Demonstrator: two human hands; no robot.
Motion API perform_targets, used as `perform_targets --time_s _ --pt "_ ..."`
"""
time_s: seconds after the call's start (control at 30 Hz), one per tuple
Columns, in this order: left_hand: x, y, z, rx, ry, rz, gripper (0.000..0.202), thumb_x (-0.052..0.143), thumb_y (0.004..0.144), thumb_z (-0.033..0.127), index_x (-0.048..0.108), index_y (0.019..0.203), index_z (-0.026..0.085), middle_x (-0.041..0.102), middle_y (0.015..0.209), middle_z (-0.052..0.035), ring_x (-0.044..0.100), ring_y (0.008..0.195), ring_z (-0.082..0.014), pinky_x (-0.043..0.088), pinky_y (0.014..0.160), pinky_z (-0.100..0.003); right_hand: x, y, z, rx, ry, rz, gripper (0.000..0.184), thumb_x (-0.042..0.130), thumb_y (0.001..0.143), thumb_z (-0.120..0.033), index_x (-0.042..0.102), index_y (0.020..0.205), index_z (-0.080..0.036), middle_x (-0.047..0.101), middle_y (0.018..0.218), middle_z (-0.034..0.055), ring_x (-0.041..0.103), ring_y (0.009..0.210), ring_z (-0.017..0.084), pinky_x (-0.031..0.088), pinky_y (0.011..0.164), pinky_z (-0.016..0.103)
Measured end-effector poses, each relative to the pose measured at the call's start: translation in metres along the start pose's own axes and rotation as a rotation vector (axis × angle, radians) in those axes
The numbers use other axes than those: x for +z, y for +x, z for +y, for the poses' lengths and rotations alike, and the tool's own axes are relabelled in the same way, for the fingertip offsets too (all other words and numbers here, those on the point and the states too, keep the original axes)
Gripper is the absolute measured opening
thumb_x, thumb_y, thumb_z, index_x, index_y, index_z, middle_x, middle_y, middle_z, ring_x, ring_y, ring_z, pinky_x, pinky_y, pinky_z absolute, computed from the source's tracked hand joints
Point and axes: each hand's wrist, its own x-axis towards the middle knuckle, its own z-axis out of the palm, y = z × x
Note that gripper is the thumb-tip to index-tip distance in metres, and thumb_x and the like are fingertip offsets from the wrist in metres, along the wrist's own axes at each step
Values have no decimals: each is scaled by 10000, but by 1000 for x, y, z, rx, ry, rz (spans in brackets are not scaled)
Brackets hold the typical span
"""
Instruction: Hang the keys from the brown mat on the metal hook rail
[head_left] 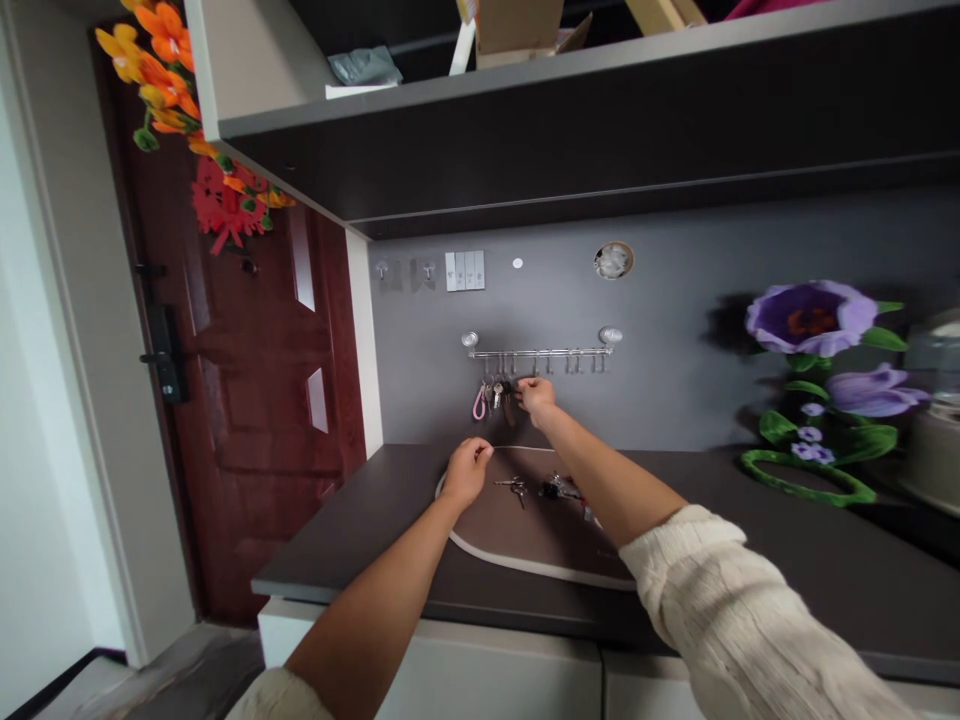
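A chrome hook rail [540,351] is fixed to the grey wall, with several keys and a pink strap [480,401] hanging at its left end. My right hand [536,397] reaches up to the rail and pinches a dark key fob [511,398] hanging there. My left hand [468,469] hovers over the left edge of a brown oval tray [525,545] on the dark countertop, fingers curled closed; what it holds, if anything, I cannot make out. On the tray lie a small bunch of keys [514,486] and another key bunch with a black fob [561,488].
A dark red door [247,400] with a black handle stands at the left. Purple felt flowers [817,380] lean on the wall at the right. A deep shelf [600,110] overhangs the counter. Light switches [464,270] sit above the rail.
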Motion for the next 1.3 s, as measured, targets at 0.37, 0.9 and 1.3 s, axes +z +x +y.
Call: perform_targets --time_s 0.37,0.9,1.3 --pt "-1 0 -1 20 -19 -9 146 445 774 227 566 749 149 573 768 -29 507 726 -120 389 697 -244 -28 -46 -20 71 181 -75 71 453 714 -165 519 689 -152 564 670 7 498 539 56 388 499 166" --pt "-9 -5 6 38 63 -136 134 488 759 218 597 783 143 594 781 -26 510 730 -117 394 704 -238 -67 -98 33 -288 -438 -434 88 581 661 -237 635 666 -167 614 626 -4 510 594 104 372 627 222" --pt "-10 -6 7 82 94 -211 124 505 751 206 610 775 145 609 793 -28 513 750 -119 395 718 -245 -62 -99 36 -540 -855 -635 131 588 692 -183 691 739 -248 675 827 19 535 809 159 310 805 253"
